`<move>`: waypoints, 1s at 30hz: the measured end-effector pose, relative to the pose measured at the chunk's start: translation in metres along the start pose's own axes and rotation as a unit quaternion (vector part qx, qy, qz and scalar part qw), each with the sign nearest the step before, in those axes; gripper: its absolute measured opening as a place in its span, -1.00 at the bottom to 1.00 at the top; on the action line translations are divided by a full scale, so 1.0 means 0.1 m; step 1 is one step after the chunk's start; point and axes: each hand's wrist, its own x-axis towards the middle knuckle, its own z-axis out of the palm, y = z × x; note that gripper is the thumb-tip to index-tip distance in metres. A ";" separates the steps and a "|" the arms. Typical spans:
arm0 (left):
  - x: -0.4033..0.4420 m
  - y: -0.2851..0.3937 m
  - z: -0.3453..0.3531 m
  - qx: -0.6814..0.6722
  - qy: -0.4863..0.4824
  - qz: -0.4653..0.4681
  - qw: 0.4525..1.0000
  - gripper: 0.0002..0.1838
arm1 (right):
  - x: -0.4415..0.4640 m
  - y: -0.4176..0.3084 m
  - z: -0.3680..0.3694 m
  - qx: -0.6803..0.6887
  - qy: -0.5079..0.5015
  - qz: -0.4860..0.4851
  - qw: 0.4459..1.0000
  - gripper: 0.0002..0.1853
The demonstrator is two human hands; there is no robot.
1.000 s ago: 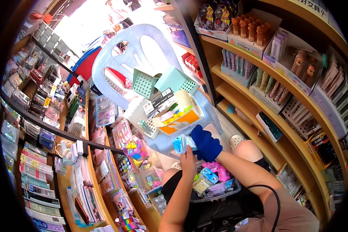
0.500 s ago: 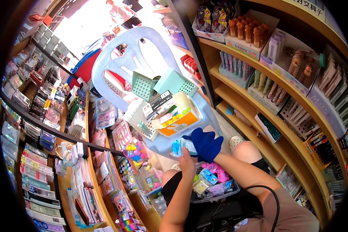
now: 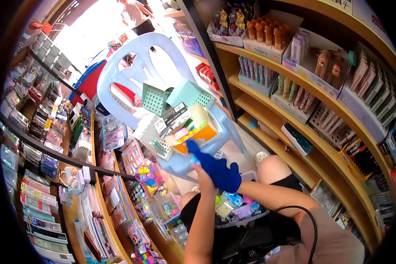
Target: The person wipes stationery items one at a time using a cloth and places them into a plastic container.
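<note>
My left hand (image 3: 203, 179) is bare and closed on a small light-blue packet (image 3: 195, 161), only a sliver of which shows. My right hand (image 3: 216, 170), in a dark blue knitted glove, lies over the packet and hides most of it, its fingers pressed against it. Below, on my lap, a clear plastic bin (image 3: 246, 221) holds small toys and packets, among them a yellowish square pack (image 3: 225, 209) and a purple one (image 3: 245, 212). Just beyond my hands, an orange and white box (image 3: 197, 144) with small yellow items rests on the chair.
A light-blue plastic chair (image 3: 104, 88) stands ahead, bearing mint-green perforated holders (image 3: 155, 99). Wooden shelves (image 3: 268, 108) with boxed pens rise at right. Notebooks and stationery crowd the left racks (image 3: 94, 215). A person (image 3: 136, 15) stands beyond the chair.
My gloved right hand has moved left and up over the light-blue packet, covering it. My left hand has shifted slightly left and down. The view has shifted a little.
</note>
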 end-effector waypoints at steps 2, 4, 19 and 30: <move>0.10 -0.16 -0.10 0.224 -0.006 0.137 0.965 -0.25 | 0.04 0.49 0.51 0.043 0.120 -0.076 0.989 -0.46; -0.01 -0.04 0.09 0.442 -0.010 0.273 0.854 -0.28 | 0.03 0.71 0.67 -0.014 0.136 -0.057 0.989 -0.47; -0.42 0.03 0.34 0.366 -0.055 0.288 0.883 -0.09 | -0.07 0.66 0.43 0.197 0.106 -0.212 0.951 -0.75; -0.77 0.14 0.40 0.048 -0.183 0.066 0.980 -0.42 | -0.24 0.49 0.28 0.036 0.192 -0.181 0.964 -0.70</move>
